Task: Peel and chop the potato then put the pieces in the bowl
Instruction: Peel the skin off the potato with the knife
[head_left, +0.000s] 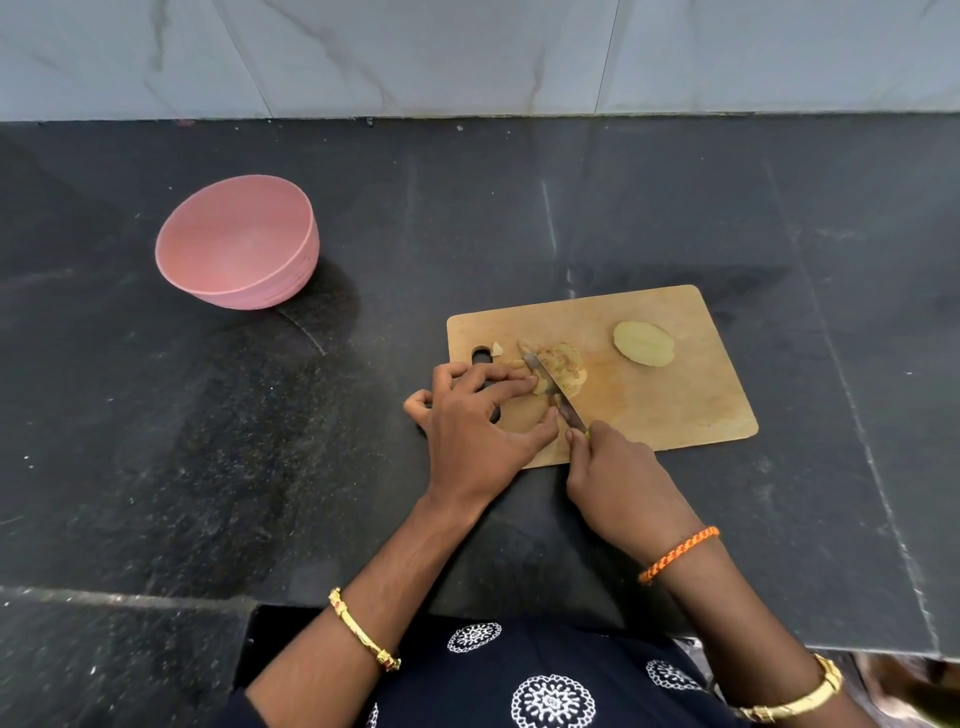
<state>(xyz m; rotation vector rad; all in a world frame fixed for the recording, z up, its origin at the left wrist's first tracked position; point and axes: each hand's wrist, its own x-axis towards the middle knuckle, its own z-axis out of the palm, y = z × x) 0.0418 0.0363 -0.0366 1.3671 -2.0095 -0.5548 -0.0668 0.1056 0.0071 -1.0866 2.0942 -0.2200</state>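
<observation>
Our left hand (480, 415) pinches the wet, slippery potato half (558, 370) low at its edges while our right hand (618, 478) grips the knife (553, 388).

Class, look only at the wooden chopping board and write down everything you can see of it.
The chopping board is a flat, light-brown rectangle with rounded corners, wooden by its look, its surface stained. It lies slightly askew on the dark countertop. A slot-shaped handle hole is cut near its left end. On it rest a potato half and the piece being cut under the knife. The left hand steadies that piece.
</observation>
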